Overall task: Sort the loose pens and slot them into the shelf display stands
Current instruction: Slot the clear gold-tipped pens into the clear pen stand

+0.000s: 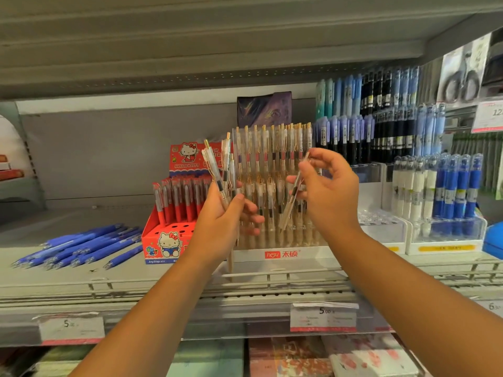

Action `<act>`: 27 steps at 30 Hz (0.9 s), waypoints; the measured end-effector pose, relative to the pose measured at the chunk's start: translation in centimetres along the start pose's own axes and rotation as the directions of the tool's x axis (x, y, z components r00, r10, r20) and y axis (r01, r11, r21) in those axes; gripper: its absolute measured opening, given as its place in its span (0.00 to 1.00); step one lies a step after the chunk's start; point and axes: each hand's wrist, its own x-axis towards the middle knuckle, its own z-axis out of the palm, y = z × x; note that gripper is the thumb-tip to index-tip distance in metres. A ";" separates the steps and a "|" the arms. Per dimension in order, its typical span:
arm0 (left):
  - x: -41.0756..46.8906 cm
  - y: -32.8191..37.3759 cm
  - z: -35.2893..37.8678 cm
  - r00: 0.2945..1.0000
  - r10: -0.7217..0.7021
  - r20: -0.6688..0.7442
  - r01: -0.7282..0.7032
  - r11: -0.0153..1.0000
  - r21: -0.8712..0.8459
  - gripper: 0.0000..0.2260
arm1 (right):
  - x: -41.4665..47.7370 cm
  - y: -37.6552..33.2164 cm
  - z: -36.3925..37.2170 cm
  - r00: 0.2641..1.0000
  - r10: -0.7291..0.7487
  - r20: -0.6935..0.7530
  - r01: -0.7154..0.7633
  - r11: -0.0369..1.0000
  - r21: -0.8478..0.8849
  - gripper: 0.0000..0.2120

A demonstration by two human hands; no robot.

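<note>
A: What is the biggest thing here?

B: A long grey shelf [81, 278]. It runs from side to side.

A: What stands on it?

B: In the middle there is a clear stand [299, 253] with a white foot. It is full of see-through pens with gold clips, and they stand up in rows. Just to its left is a red box [163, 240] with a cat on it. Red pens stand in the back of the box, and round holes show in the front.

A: And those blue ones?

B: The loose blue pens [81, 246] lie flat in a heap at the far left of the shelf, apart from the box.

A: What are the hands doing?

B: The left hand [220, 221] is wrapped around a bunch of see-through pens [217, 170]. Their gold tops point up, in front of the left edge of the clear stand.

A: And the other hand?

B: The right hand [329, 189] pinches a single pen [295, 191] between thumb and fingers. The pen is tilted in front of the stand. I cannot tell if it touches the stand.
</note>
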 end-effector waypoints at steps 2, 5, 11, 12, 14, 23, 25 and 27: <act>0.0 0.0 -0.1 1.000 -0.012 0.006 0.012 1.000 0.014 0.06 | 0.4 0.1 -0.1 0.999 0.012 -0.041 -0.013 1.000 -0.020 0.10; 0.0 0.1 -0.1 1.000 -0.015 0.020 0.014 0.999 0.032 0.06 | 0.5 0.2 0.1 0.998 0.002 -0.061 -0.005 0.998 -0.059 0.09; -0.2 0.2 0.1 0.999 -0.012 0.047 0.010 0.999 0.051 0.06 | 0.2 0.3 0.4 0.998 -0.060 0.030 0.064 0.981 -0.185 0.09; -0.2 0.2 0.1 0.999 -0.008 0.048 0.005 0.999 0.054 0.06 | 0.2 0.4 0.5 0.998 -0.044 0.049 0.053 0.980 -0.192 0.09; -0.2 0.3 0.1 0.999 -0.001 0.049 -0.002 0.998 0.065 0.07 | 0.2 0.7 0.5 0.997 -0.015 0.071 0.030 0.974 -0.225 0.10; -0.3 0.3 0.0 1.000 0.016 0.026 -0.019 0.993 0.119 0.06 | -0.2 1.2 0.6 0.978 0.044 0.203 0.055 0.886 -0.461 0.10; -0.3 0.3 0.0 1.000 0.008 0.029 -0.011 0.993 0.115 0.08 | -0.2 1.2 0.4 0.984 0.079 0.157 0.004 0.883 -0.470 0.08; -0.3 0.3 0.1 0.999 -0.005 0.034 0.001 0.994 0.110 0.10 | -0.3 1.2 0.3 0.984 0.094 0.151 -0.009 0.875 -0.484 0.08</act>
